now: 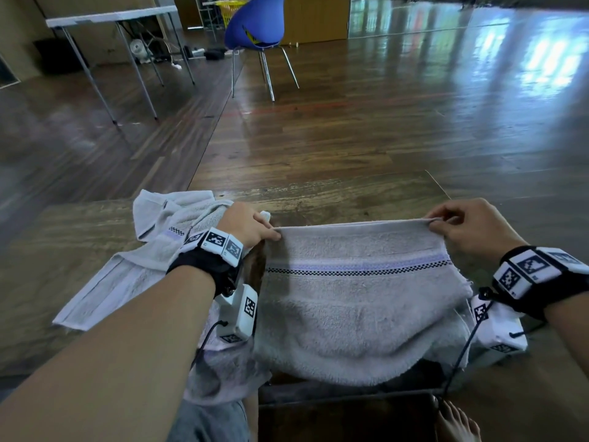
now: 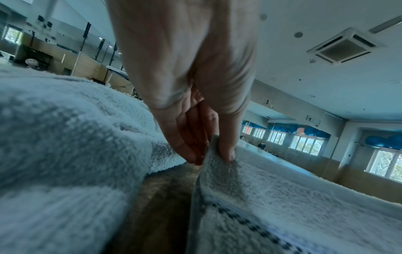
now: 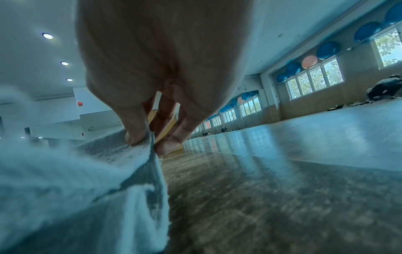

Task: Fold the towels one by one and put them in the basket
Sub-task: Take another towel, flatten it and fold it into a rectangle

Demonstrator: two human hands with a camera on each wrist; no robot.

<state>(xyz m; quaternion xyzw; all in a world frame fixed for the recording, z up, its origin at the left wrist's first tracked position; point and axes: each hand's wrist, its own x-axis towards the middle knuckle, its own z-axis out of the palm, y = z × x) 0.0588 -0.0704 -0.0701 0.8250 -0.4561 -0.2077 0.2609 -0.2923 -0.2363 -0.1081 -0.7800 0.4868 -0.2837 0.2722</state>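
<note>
While I hold the grey towel (image 1: 357, 301) stretched between my two hands, its far edge is taut above the wooden table (image 1: 334, 193) and the rest sags toward me, the near part hanging over the table's front edge. My left hand (image 1: 247, 226) pinches the left corner between thumb and fingertips (image 2: 227, 154), and my right hand (image 1: 471, 226) pinches the right corner the same way, thumb on the near face and fingers (image 3: 172, 144) behind it. Both grips are narrow and closed on cloth, not on the table. To fold well, I think I should keep the two corners level and the tension even, so the striped band (image 1: 357, 269) stays straight, then carry the edge over in one motion and match it to the opposite edge before letting go. If one hand leads, the fold will likely skew. A second towel (image 1: 159, 244) lies crumpled just beside my left wrist, so I should lay this one clear of it. No basket is within reach here; a yellow one (image 1: 230, 9) shows far behind the blue chair (image 1: 255, 23), though I cannot tell whether it is the one meant
</note>
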